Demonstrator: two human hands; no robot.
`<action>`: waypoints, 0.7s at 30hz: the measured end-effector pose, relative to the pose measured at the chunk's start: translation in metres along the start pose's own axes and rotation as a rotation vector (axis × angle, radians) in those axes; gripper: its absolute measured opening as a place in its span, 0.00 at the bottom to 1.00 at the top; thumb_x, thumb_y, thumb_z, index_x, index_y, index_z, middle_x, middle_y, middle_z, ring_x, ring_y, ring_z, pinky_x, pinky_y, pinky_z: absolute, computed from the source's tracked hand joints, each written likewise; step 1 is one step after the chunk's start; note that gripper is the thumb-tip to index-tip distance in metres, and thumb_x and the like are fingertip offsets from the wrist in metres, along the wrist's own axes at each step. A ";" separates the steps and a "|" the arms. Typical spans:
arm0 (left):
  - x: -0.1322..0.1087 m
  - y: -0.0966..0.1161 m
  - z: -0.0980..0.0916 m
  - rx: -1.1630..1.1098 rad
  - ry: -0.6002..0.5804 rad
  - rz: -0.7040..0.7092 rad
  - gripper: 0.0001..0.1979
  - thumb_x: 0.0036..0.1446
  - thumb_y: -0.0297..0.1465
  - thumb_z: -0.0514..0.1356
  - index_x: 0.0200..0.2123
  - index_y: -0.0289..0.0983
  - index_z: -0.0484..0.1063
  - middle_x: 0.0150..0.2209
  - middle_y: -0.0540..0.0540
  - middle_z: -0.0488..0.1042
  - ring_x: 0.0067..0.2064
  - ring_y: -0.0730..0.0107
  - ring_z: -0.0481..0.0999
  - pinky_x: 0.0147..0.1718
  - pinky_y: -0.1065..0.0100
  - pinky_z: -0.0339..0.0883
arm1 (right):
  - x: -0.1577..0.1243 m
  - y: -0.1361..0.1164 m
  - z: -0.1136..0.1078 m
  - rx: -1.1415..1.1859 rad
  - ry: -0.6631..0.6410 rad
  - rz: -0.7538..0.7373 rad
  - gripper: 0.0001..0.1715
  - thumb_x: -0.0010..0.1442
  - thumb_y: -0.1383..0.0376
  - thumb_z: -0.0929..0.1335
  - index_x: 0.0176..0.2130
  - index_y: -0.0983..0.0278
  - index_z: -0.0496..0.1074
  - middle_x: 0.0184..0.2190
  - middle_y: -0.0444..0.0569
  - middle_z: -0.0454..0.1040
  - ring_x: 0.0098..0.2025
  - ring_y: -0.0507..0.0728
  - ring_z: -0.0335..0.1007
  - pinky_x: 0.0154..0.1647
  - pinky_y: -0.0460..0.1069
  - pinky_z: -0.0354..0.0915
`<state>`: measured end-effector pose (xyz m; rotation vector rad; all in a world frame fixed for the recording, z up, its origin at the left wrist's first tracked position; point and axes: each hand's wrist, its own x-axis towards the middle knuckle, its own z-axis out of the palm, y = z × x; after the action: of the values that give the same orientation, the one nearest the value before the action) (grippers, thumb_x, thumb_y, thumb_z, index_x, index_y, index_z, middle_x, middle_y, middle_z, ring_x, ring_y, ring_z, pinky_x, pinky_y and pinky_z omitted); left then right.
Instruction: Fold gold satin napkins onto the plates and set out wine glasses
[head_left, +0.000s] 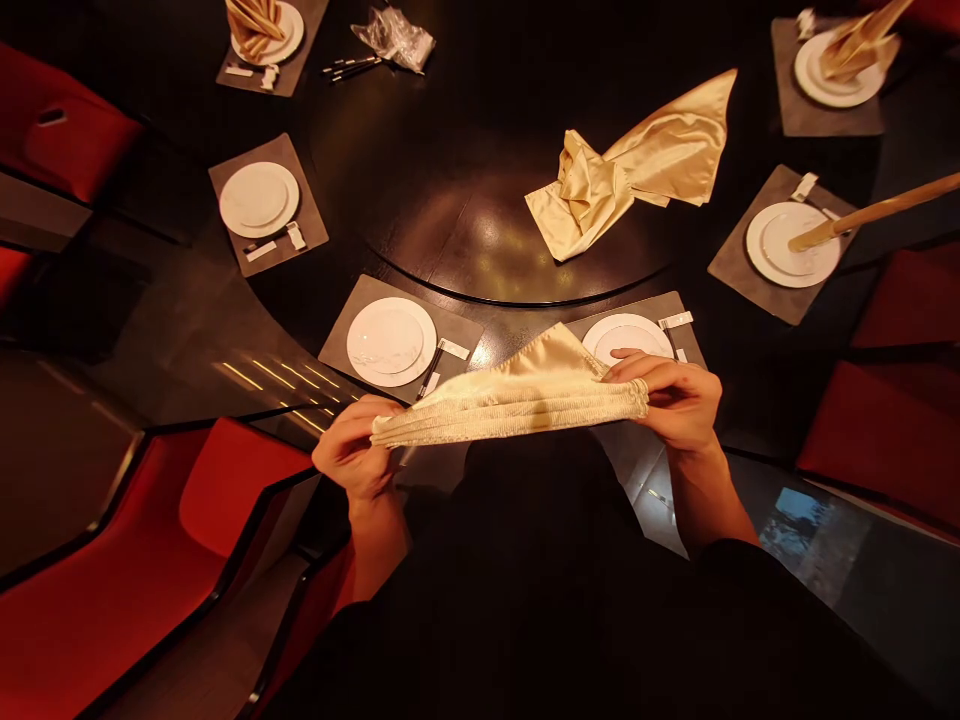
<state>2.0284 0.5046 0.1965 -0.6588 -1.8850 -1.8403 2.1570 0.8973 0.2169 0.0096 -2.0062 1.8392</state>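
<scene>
Pinching one end each, your left hand [356,448] and right hand [684,400] hold the cloth [517,408] close by the two near plates [391,342], and its folds could pop open if either hand slips.

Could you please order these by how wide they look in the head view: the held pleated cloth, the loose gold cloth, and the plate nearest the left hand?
1. Held pleated cloth, though it sits nearer, which probably exaggerates it
2. Loose gold cloth
3. Plate
</scene>
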 end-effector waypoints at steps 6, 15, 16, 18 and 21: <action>0.005 -0.095 0.036 0.099 -0.005 -0.187 0.14 0.60 0.41 0.76 0.38 0.37 0.82 0.37 0.45 0.84 0.41 0.69 0.83 0.45 0.63 0.80 | 0.034 0.101 0.008 0.000 0.258 0.137 0.29 0.47 0.52 0.87 0.37 0.59 0.74 0.39 0.45 0.83 0.43 0.59 0.82 0.52 0.56 0.80; -0.141 -0.208 0.044 0.177 -0.247 -0.852 0.17 0.53 0.42 0.73 0.40 0.35 0.83 0.40 0.40 0.86 0.42 0.58 0.85 0.47 0.54 0.81 | -0.063 0.258 0.023 -0.059 0.147 0.576 0.29 0.49 0.44 0.81 0.32 0.59 0.69 0.32 0.43 0.76 0.37 0.57 0.77 0.47 0.55 0.76; -0.162 -0.214 0.044 0.215 -0.289 -0.938 0.15 0.53 0.39 0.72 0.39 0.35 0.82 0.39 0.40 0.86 0.41 0.59 0.85 0.48 0.55 0.81 | -0.080 0.276 0.026 -0.082 0.112 0.642 0.29 0.48 0.43 0.80 0.31 0.59 0.69 0.31 0.44 0.76 0.36 0.57 0.76 0.46 0.55 0.76; -0.195 -0.224 0.044 0.305 -0.358 -1.077 0.11 0.55 0.34 0.70 0.39 0.36 0.80 0.38 0.42 0.85 0.41 0.62 0.85 0.49 0.57 0.80 | -0.111 0.308 0.030 -0.158 0.034 0.745 0.29 0.47 0.42 0.79 0.29 0.59 0.68 0.29 0.45 0.76 0.36 0.59 0.76 0.45 0.56 0.75; -0.222 -0.229 0.042 0.412 -0.395 -1.116 0.12 0.58 0.30 0.67 0.45 0.37 0.77 0.40 0.43 0.83 0.41 0.63 0.83 0.50 0.58 0.79 | -0.137 0.338 0.032 -0.330 -0.071 0.794 0.24 0.53 0.44 0.75 0.29 0.59 0.68 0.32 0.47 0.78 0.38 0.61 0.78 0.47 0.58 0.75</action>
<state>2.0691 0.5351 -0.1215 0.3048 -3.1754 -1.7850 2.1777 0.8722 -0.1481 -0.9488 -2.5636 1.8843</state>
